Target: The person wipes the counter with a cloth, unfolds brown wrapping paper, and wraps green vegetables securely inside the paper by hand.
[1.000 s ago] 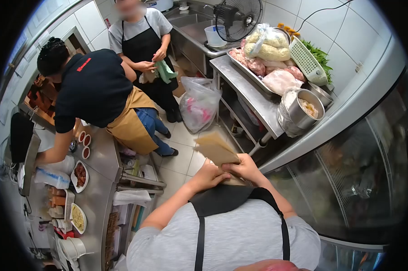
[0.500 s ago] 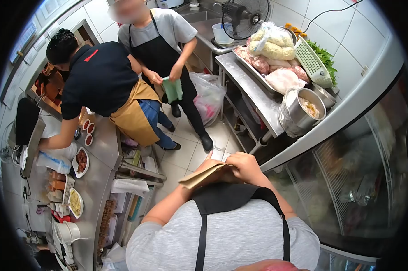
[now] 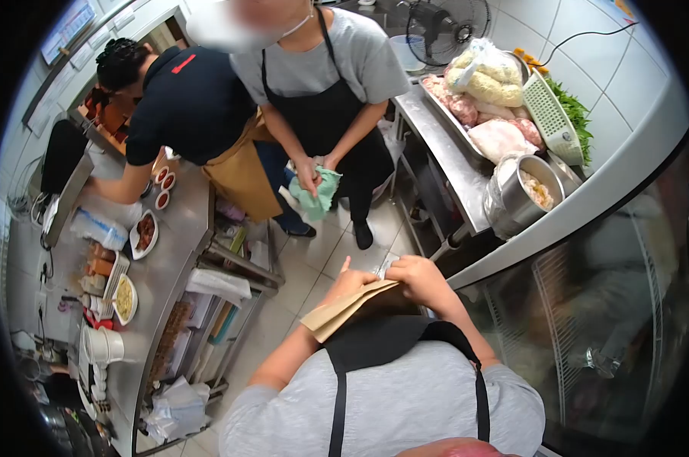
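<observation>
A brown, folded paper piece is in front of my chest, just above my black apron. My left hand is closed on its far side, with one finger pointing up; the paper covers part of this hand. At the paper's right end my right hand has its fingers curled round the edge. Something small and shiny shows between my two hands, too small to make out.
A person in a black apron faces me, holding a green cloth. Another person leans over the left steel counter. Right are a steel table with a meat tray and a glass-door fridge.
The paper has tipped down from upright and lies lower, to the left. The person with the green cloth has come closer. The view has shifted, and the surroundings sit further right.
</observation>
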`<state>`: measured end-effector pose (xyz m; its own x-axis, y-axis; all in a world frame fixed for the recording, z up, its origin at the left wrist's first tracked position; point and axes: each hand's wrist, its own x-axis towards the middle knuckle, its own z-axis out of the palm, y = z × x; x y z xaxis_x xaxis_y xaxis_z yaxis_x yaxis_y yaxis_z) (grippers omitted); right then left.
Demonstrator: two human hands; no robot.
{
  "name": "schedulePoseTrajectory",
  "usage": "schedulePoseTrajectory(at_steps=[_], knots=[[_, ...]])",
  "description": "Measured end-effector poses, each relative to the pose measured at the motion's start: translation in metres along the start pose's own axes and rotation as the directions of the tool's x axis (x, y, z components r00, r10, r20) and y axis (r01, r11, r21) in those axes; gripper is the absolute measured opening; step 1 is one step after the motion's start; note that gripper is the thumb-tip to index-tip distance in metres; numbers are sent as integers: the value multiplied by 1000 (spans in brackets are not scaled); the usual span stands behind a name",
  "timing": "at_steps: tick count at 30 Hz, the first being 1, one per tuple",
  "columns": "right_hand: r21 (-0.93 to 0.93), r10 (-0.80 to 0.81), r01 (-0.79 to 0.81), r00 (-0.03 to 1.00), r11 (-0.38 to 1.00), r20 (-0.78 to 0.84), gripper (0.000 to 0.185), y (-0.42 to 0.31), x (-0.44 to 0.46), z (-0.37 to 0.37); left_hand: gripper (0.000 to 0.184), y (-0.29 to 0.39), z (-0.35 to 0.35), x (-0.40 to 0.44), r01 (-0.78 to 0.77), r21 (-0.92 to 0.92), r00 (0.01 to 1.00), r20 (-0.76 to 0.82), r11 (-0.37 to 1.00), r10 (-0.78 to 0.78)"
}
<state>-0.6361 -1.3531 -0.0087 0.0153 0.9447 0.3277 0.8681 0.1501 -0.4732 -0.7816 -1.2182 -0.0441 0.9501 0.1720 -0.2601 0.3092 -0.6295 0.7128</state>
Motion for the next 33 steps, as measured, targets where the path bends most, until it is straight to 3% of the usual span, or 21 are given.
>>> schedulePoseTrajectory(at_steps=[3,4,6,9,13,14,15,17,18,19,21,22,23,24,25,26,27,29,31,33], knots=[[-13,-93,93,996,996,-15,12,-3,-1,-1,25,-12,28,1,-71,-242,990,-135,968,39],[-16,-103,103,995,995,-11,12,-2,-1,-3,24,-8,28,-3,-79,-240,995,-85,967,60],[-15,-121,121,993,993,2,13,-3,-5,-3,25,-6,37,-5,-100,-132,985,-150,986,80],[79,-71,79,992,994,-101,15,-11,-6,5,28,1,36,-18,-106,26,968,-224,994,109],[519,141,-101,989,849,-38,14,-16,-14,29,20,1,43,-46,-170,-83,921,-369,982,128],[784,325,-401,907,475,267,9,-18,-19,30,16,1,46,-55,-205,-103,910,-386,973,150],[891,345,-356,904,281,252,10,-23,-20,39,13,1,52,-64,-238,-132,901,-399,962,168],[935,355,-354,870,-34,343,16,-29,-28,63,9,6,63,-82,-315,-221,843,-512,923,165],[943,370,-317,869,-97,330,20,-41,-31,70,13,3,67,-91,-294,-216,853,-498,931,154],[904,392,-422,844,67,365,18,-50,-31,69,16,0,70,-102,-275,-209,863,-485,938,145],[815,96,-300,952,496,291,19,-65,-29,67,22,34,67,-135,50,-640,915,-278,766,-292],[690,-44,-162,962,705,270,20,-73,-28,65,25,48,53,-147,108,-657,955,-139,746,-261],[638,-207,13,951,770,230,20,-78,-26,67,25,53,59,-153,22,-723,945,-210,691,-250],[655,-168,-25,959,756,230,24,-83,-28,71,26,59,64,-160,-71,-772,930,-280,632,-237],[671,-129,-60,965,739,229,27,-86,-29,77,27,53,71,-160,-103,-728,904,-353,678,-241],[721,-1,-220,956,658,293,19,-88,-30,83,28,46,77,-161,-128,-679,872,-424,723,-244],[801,181,-420,907,427,379,13,-98,-29,85,29,13,101,-150,-118,-523,830,-518,844,-205],[841,229,-492,866,224,445,14,-82,-34,121,39,12,93,-157,157,-422,825,-441,893,-353],[899,300,-436,861,24,410,18,-81,-32,157,39,-6,100,-159,166,-433,770,-504,886,-390],[884,435,-466,802,26,410,9,-79,-19,169,39,-18,95,-159,226,-505,746,-460,833,-481]])
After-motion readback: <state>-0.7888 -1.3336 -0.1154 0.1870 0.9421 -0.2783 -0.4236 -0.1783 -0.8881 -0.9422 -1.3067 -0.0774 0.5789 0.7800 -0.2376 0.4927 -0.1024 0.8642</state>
